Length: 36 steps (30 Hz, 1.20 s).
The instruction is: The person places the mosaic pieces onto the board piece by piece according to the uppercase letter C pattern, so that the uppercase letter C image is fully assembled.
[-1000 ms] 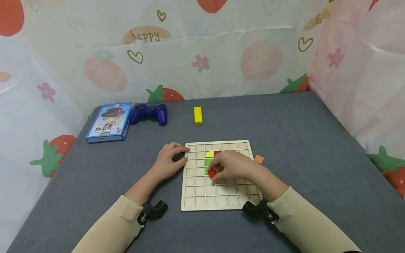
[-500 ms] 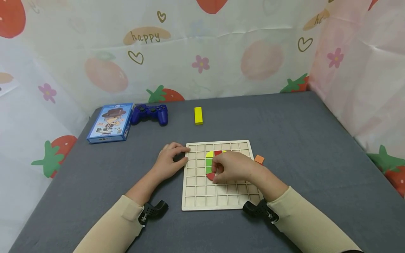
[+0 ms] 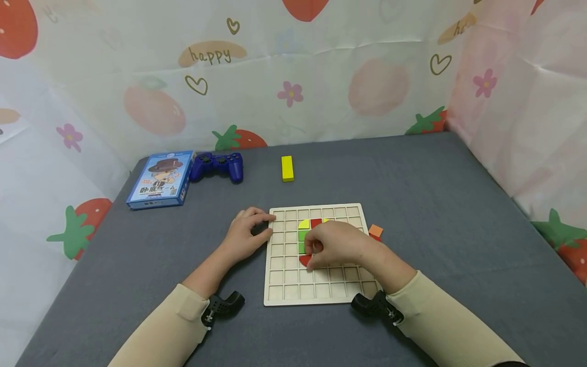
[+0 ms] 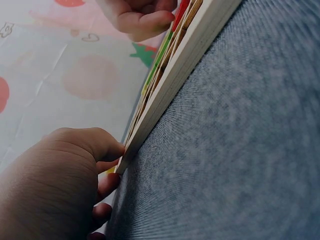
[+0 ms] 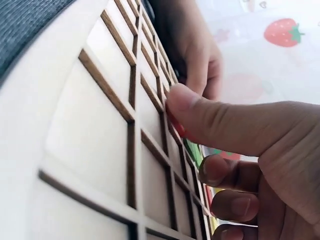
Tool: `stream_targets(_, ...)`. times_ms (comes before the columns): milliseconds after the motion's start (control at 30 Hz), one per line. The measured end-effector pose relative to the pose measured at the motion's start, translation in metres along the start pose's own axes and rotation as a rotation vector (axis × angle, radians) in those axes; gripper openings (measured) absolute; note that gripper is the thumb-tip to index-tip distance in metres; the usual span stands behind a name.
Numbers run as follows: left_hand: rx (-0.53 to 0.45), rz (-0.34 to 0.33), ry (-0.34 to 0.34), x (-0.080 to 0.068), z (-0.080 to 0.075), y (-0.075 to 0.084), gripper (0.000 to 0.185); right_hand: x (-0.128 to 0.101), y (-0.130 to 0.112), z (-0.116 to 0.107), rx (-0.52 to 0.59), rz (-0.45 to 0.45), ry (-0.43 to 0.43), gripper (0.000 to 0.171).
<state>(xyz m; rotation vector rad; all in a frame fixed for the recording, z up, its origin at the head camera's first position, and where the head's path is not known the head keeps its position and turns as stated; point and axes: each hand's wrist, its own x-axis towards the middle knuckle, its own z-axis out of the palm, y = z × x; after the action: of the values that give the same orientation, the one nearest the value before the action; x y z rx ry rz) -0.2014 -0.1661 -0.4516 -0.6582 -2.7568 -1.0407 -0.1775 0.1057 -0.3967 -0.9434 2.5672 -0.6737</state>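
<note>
A square wooden grid board (image 3: 283, 292) lies on the table. In the head view my left hand (image 3: 247, 232) touches its left edge with thumb and fingertips. My right hand (image 3: 337, 242) is over the middle of the board, and its thumb rests on a red block with a rounded corner (image 3: 304, 260) in a cell. The right wrist view shows this thumb (image 5: 205, 117) stretched over the block, with other fingers bent below and apart from it. Green blocks (image 3: 302, 235), a rounded yellow block (image 3: 304, 224) and a red block (image 3: 316, 223) sit farther up, partly hidden by my right hand.
An orange block (image 3: 376, 231) and a red block (image 3: 376, 238) are just beyond the board's right edge. Behind the board stands a long yellow block (image 3: 287, 168). A blue game controller (image 3: 216, 165) and a blue box (image 3: 160, 179) lie at the back left.
My right hand held the red rounded block tilted over the board; the block has come down into its cell and the thumb has shifted slightly towards me. The left hand stays put.
</note>
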Motion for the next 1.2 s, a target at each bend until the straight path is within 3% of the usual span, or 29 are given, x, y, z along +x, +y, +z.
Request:
stream_targets(333,0.001,-0.030,-0.017,0.000,0.000,0.002,0.032,0.000,0.003,-0.001,0.004,-0.010,0.018,0.026)
stream_targets(533,-0.006,-0.021,-0.015,-0.001,0.000,0.002,0.032,-0.010,0.010,-0.027,0.087,0.024,0.093,0.021)
stream_targets(767,-0.001,-0.004,-0.007,0.000,-0.001,0.001,0.032,-0.025,0.033,-0.058,0.159,0.152,0.129,0.016)
stream_targets(867,0.000,-0.004,-0.008,0.000,-0.002,0.001,0.031,-0.032,0.045,-0.068,0.203,0.210,0.109,0.017)
stream_targets(1000,-0.003,-0.001,-0.007,0.000,-0.002,0.001,0.031,-0.041,0.062,-0.077,0.279,0.277,0.014,0.022)
stream_targets(1200,-0.001,-0.001,-0.006,0.000,0.000,0.000,0.032,-0.051,0.080,-0.082,0.341,0.316,-0.067,0.032)
